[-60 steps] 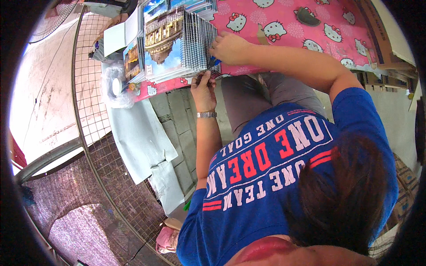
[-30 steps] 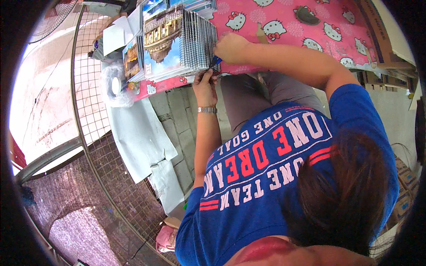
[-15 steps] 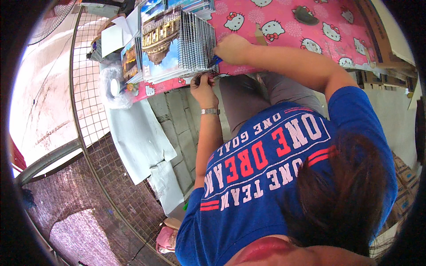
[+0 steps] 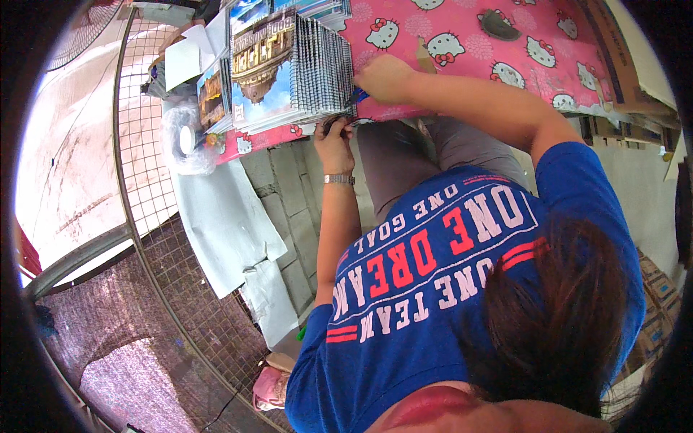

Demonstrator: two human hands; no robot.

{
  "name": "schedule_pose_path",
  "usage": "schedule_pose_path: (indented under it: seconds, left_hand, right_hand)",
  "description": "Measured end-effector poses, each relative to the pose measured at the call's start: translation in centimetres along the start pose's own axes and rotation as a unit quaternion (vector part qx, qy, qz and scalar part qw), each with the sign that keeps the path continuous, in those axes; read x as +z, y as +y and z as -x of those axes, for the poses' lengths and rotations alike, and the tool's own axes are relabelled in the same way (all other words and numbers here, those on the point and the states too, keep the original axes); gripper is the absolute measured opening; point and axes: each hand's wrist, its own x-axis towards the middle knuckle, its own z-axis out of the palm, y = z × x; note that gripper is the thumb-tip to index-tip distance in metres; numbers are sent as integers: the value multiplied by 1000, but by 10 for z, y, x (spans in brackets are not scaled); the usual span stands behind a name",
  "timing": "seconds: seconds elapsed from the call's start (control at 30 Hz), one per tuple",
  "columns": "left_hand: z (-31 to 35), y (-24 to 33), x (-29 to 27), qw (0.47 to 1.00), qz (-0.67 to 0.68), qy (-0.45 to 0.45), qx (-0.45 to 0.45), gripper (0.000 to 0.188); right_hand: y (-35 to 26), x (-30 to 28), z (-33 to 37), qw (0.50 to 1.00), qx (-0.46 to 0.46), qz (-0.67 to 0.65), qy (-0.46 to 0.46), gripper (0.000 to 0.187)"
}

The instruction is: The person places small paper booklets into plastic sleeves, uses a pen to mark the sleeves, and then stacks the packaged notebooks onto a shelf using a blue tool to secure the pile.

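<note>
A tall stack of spiral-bound notebooks (image 4: pixel 271 72) with a building and blue sky on the top cover stands at the table's near edge. Its wire coils (image 4: pixel 323 68) face right. My right hand (image 4: pixel 386 78) is closed beside the coils, round a small tool with blue handles (image 4: pixel 360 94); its kind is mostly hidden by the fingers. Below the stack's near right corner, my left hand (image 4: pixel 334 149) has its fingers curled together at the lowest notebooks. Something dark shows at those fingertips, too small to name.
A pink patterned cloth (image 4: pixel 462 76) covers the table, with a dark rounded object (image 4: pixel 499 26) on it. Crumpled clear plastic (image 4: pixel 189 141) and white sheets (image 4: pixel 182 65) lie left of the stack. A wire mesh (image 4: pixel 141 115) runs along the left; cardboard (image 4: pixel 613 54) stands at the right.
My right hand has shifted slightly right, with the blue-handled tool still in it. My left hand stays at the stack's corner, its fingers a little changed in pose.
</note>
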Motion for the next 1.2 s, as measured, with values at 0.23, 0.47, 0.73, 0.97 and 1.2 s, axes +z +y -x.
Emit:
schedule_pose_path:
  seconds: [0.23, 0.47, 0.73, 0.97, 1.2]
  left_hand:
    - [0, -3, 7, 1000, 3, -7, -11, 17]
    - [-3, -5, -6, 1000, 7, 0, -12, 17]
    - [-9, -15, 3, 999, -39, -8, -18, 21]
    - [-4, -13, -10, 1000, -10, 8, -22, 22]
    - [-9, -20, 0, 998, -47, 8, -32, 24]
  right_hand:
    - [6, 25, -8, 980, -91, 35, 172, 15]
    - [14, 28, -5, 995, -38, 6, 92, 17]
    - [3, 30, -13, 996, -41, 25, 76, 18]
    - [8, 23, 4, 997, -16, 35, 73, 17]
    - [2, 42, -11, 989, -61, 48, 123, 20]
